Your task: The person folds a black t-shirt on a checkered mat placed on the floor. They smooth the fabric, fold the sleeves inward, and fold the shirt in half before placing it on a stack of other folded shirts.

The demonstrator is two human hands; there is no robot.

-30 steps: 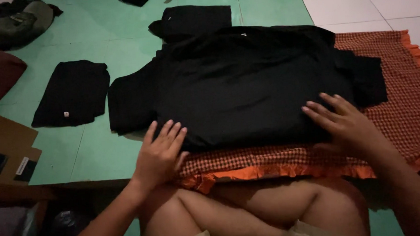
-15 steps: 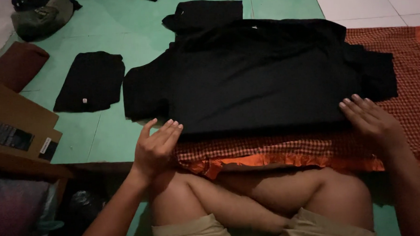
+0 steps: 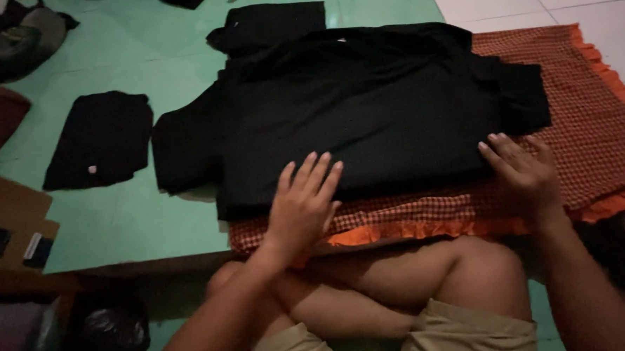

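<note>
Left grip: the left hand point(image 3: 301, 205) is lying flat, fingers spread wide, holding nothing, on the near hem of the black shirt point(image 3: 366, 110)
Right grip: the right hand point(image 3: 527, 173) is resting open and flat at the shirt's near right corner, touching the orange checked cloth point(image 3: 591, 121)
Change: half a second ago the left hand was hovering off the hem; it is now pressing on it
Edges: green floor point(image 3: 118, 226) is lying open left of the shirt; a folded black garment point(image 3: 100, 139) is sitting well apart there
Shirt: spread flat, sleeves out, plain black
</note>
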